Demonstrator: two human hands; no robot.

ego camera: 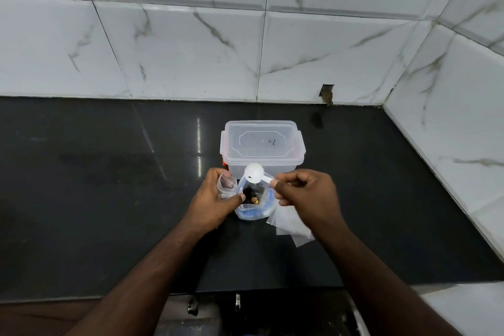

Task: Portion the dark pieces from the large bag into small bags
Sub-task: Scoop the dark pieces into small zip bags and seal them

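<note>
The large clear bag with blue print stands open on the black counter, dark pieces showing inside it. My left hand grips a small clear bag at the large bag's left edge. My right hand pinches the handle of a white plastic scoop, whose bowl hovers over the mouth of the large bag. Whether the scoop holds anything cannot be seen.
A clear lidded plastic box stands just behind the bags. Several empty small bags lie flat on the counter under my right wrist. White marble tile walls close the back and right. The counter's front edge runs near me.
</note>
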